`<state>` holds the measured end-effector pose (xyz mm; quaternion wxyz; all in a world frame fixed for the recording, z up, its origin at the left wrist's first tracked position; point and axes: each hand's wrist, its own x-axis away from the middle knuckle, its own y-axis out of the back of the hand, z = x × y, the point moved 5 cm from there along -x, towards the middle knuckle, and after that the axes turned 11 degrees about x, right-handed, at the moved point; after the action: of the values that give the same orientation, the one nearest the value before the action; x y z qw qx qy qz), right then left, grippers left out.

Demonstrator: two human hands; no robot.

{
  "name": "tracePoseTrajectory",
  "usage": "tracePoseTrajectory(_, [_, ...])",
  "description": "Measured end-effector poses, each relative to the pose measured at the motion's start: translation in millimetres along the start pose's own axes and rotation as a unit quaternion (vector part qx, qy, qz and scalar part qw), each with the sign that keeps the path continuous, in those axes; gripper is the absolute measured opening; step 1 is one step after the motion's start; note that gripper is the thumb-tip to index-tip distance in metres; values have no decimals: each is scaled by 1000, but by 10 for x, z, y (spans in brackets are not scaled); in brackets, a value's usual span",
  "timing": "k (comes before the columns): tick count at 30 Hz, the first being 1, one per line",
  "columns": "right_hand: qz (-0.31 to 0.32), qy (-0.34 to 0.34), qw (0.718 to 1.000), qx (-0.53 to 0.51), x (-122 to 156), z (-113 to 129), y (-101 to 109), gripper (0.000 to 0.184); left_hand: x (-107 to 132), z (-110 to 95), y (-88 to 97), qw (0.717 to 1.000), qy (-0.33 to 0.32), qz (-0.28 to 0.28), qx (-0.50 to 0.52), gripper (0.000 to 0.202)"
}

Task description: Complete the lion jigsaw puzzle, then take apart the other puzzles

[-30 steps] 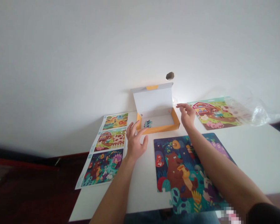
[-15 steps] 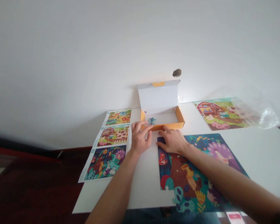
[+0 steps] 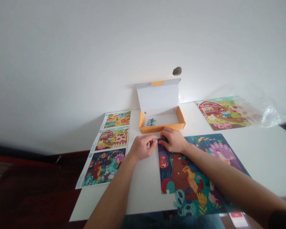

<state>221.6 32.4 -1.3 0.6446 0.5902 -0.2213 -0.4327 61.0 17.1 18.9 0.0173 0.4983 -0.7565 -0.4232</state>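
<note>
- The forest puzzle [image 3: 193, 178] is laid flat on the surface [image 3: 143, 190], to the right of the left hand [image 3: 143, 148] and partly covered by the right forearm.
- The right hand [image 3: 173, 141] is set over its far left corner, fingers curled; thumb and forefinger are parted around the dark corner, though a firm grip cannot be confirmed.
- The left hand is placed just beside that corner, thumb and forefinger nearly closed together; whether anything is pinched cannot be told.
- A loose piece [image 3: 151, 122] is contained in the open box [image 3: 162, 128], beyond both hands.
</note>
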Motion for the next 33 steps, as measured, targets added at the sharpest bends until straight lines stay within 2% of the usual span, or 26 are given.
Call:
tracePoseTrajectory(8, [-35, 19, 995, -87, -15, -54, -31, 14, 9, 76, -75, 998, 43, 50, -10, 30])
tracePoseTrajectory(13, [-69, 32, 986, -150, 14, -51, -5, 14, 14, 113, -63, 996, 77, 53, -11, 34])
tracePoseTrajectory(17, [-63, 19, 981, -184, 32, -65, -9, 20, 14, 100, -111, 991, 100, 89, 13, 20])
tracePoseTrajectory(20, [-44, 9, 984, -171, 22, -63, -10, 21, 15, 127, -181, 984, 130, 92, 74, 22])
tracePoseTrajectory(26, [-7, 10, 986, -164, 13, -45, 41, 18, 22, 225, -297, 939, 228, 88, 240, 22])
tracePoseTrajectory(33, [9, 4, 984, -179, 31, -78, 68, 25, 24, 237, -312, 885, 327, 67, 324, 33])
